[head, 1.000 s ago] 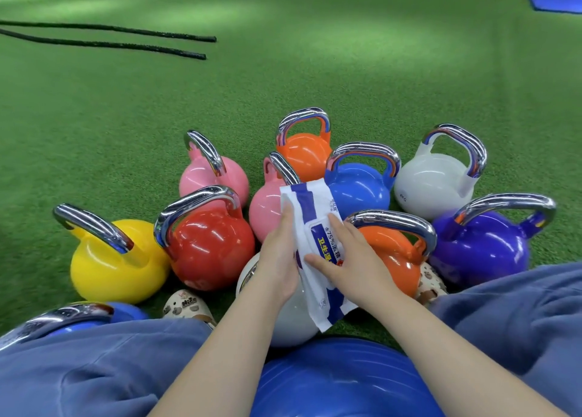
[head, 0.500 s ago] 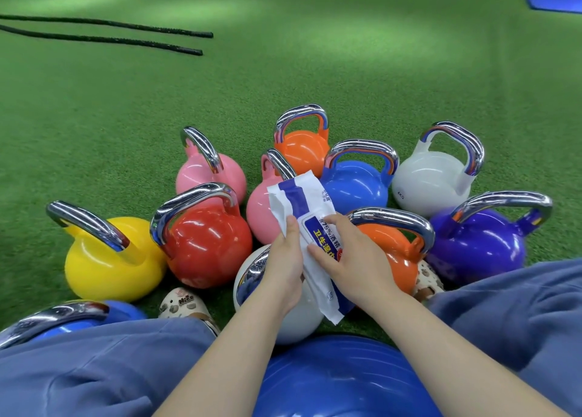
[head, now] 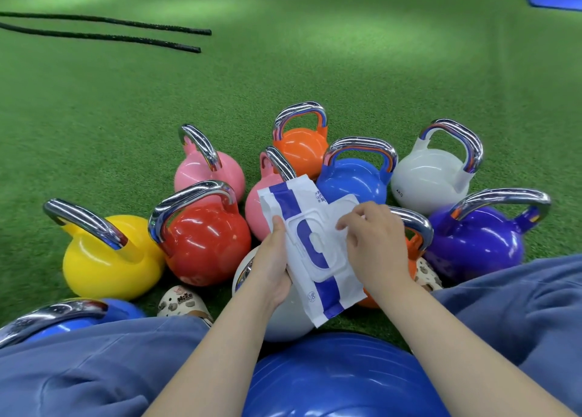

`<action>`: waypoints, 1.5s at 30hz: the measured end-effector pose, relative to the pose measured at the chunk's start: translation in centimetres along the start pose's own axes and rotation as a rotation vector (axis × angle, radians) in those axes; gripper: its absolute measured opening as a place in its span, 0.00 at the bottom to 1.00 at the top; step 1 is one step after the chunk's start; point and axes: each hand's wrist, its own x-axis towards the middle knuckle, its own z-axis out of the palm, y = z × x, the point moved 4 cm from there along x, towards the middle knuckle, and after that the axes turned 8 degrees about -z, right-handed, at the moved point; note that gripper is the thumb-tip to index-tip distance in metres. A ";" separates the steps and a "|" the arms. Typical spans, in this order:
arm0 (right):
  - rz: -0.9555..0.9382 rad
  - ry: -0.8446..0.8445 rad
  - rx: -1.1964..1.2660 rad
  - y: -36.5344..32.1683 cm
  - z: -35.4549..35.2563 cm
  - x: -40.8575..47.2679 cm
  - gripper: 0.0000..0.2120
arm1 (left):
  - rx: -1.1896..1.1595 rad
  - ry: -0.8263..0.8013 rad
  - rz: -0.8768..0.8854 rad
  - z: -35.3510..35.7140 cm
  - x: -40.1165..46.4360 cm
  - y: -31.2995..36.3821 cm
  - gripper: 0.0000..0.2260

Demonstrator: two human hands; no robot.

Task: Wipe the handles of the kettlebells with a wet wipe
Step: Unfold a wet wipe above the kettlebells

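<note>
The left hand (head: 272, 265) grips the white and blue wipe pack (head: 315, 246) along its left edge, thumb on the front face and the other fingers hidden behind it. The right hand (head: 374, 243) rests on the pack's right side, its fingers (head: 348, 224) curled and pinching at the edge of the pack's raised lid flap; whether anything is lifted yet cannot be told. The pack is held tilted, its top corner leaning away from the fingers and its bottom corner hanging over the white kettlebell (head: 277, 319) directly beneath the left hand.

Kettlebells crowd close around the fingers. Just left of the left hand stands the red kettlebell (head: 208, 243), and beyond it the yellow kettlebell (head: 107, 262). Behind the pack's upper edge sit two pink kettlebells (head: 208, 174), an orange kettlebell (head: 299, 145) and a blue kettlebell (head: 352, 180). Under the right hand another orange kettlebell's chrome handle (head: 415, 224) arches out past the knuckles; further right are the purple kettlebell (head: 475, 246) and a white one marked 4KG (head: 428, 177).

Beyond the far bells the green turf floor (head: 315, 54) lies open, with two black ropes (head: 126, 30) well off to the left. Nearer than the wrists, a blue ball (head: 340, 379) and grey-blue trouser legs (head: 94, 363) close in the space.
</note>
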 end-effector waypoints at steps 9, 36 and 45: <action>-0.070 -0.157 0.227 -2.0 1.1 -1.0 0.13 | 0.026 0.092 0.024 -0.2 0.2 0.5 0.20; 0.301 -0.420 0.362 -2.1 2.4 -1.7 0.08 | 0.190 0.181 0.084 -0.1 0.4 -1.3 0.20; 0.308 -0.430 0.519 -1.8 2.6 -1.2 0.09 | 0.190 0.082 0.219 0.6 -1.2 -0.4 0.13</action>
